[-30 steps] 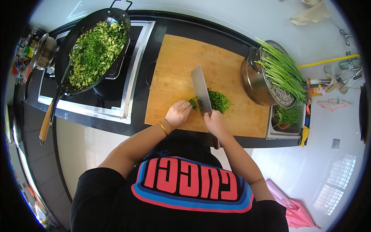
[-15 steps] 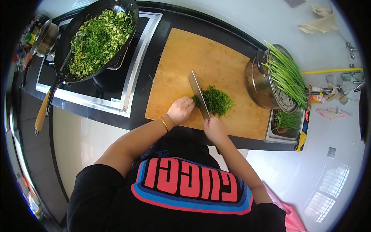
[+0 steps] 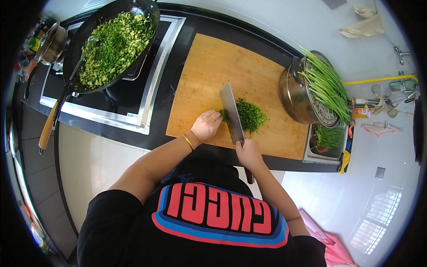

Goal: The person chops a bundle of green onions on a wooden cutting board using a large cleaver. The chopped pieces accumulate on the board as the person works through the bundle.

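Observation:
My right hand (image 3: pixel 249 153) grips a cleaver (image 3: pixel 232 113), whose broad blade points away from me over a wooden cutting board (image 3: pixel 222 62). Close to the blade's left face, my left hand (image 3: pixel 206 125) has its fingers curled on a small bunch of chives (image 3: pixel 223 115), mostly covered by the fingers. Finely chopped chives (image 3: pixel 251 116) lie in a loose pile against the blade's right side. Below my right hand, the end of the cleaver's dark handle shows.
A wok (image 3: pixel 149 49) of chopped greens and yellow bits sits on the stove at left, its wooden handle (image 3: pixel 48 127) toward me. At right, long chives (image 3: pixel 327 86) lie across a steel steamer pot (image 3: pixel 293 100). A small sink (image 3: pixel 307 153) holds more greens.
The cleaver has lifted and tilted, so more of its blade face and its handle end show. My left hand stays in nearly the same place on the chives.

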The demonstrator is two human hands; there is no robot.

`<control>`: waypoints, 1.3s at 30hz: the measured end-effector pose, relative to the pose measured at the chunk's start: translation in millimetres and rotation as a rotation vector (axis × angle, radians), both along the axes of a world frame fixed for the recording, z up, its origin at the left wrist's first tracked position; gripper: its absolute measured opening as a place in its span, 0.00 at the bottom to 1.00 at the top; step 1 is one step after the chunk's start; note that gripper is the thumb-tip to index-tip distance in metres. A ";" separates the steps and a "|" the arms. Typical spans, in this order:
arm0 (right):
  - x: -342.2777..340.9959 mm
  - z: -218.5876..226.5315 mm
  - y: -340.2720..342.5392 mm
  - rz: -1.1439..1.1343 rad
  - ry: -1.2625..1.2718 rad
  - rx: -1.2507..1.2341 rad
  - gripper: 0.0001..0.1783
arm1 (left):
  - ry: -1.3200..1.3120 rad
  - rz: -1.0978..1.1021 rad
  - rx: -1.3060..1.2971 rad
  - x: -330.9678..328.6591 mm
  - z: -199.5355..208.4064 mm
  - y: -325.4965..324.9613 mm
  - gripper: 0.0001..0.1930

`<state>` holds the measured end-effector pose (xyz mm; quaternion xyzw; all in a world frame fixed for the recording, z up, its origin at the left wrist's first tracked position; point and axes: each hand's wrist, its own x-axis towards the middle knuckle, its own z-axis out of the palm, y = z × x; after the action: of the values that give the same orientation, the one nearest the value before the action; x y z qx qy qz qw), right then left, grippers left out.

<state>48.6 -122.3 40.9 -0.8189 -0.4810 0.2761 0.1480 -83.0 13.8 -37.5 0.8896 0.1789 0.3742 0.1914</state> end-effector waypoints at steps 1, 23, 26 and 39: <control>-0.2 -3.7 -0.7 -0.008 0.013 -0.016 0.20 | -0.005 -0.004 0.000 0.3 0.1 0.2 0.09; -5.7 22.1 6.3 -0.039 0.002 -0.124 0.17 | -0.020 -0.019 0.015 0.0 -0.5 1.0 0.08; -5.5 29.9 6.2 -0.072 0.052 -0.112 0.17 | -0.037 -0.007 0.024 0.9 -0.5 0.1 0.08; -19.5 -3.2 41.0 -0.047 -0.114 -0.094 0.14 | -0.003 -0.026 0.040 2.2 -1.2 0.0 0.07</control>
<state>29.0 -81.3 37.7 -0.8504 -0.4556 0.2477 0.0882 -80.8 13.8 -38.7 0.8949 0.1595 0.3764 0.1790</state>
